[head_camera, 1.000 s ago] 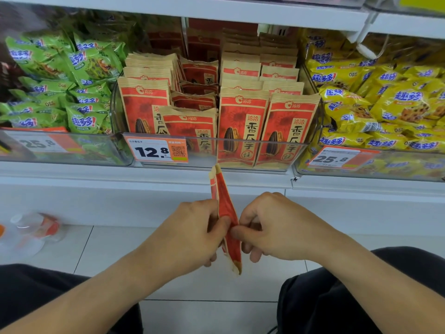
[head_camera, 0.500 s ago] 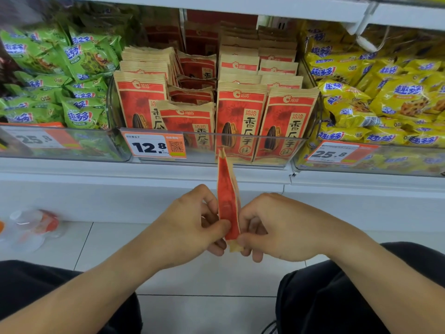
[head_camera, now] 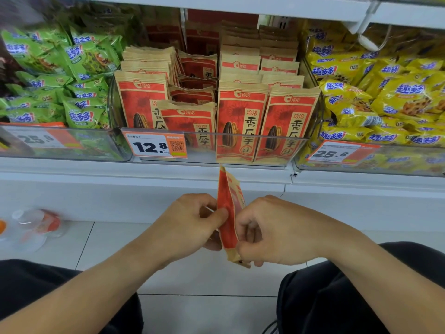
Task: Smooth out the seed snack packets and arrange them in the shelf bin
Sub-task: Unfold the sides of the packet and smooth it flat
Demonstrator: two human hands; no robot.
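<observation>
A red-and-kraft sunflower seed packet (head_camera: 228, 213), seen edge-on and upright, is being pinched between the left hand (head_camera: 190, 222) and right hand (head_camera: 272, 232), fingers clamping its sides, below the clear shelf bin (head_camera: 240, 150) holding matching packets.

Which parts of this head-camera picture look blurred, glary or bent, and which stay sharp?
Head view: sharp on the price tag and front seed packets; the clear bin's front wall shows pale glare; the bottle on the floor at left is blurred; the shelf edge bows from wide-angle distortion; light is even, with soft shadows.
</observation>
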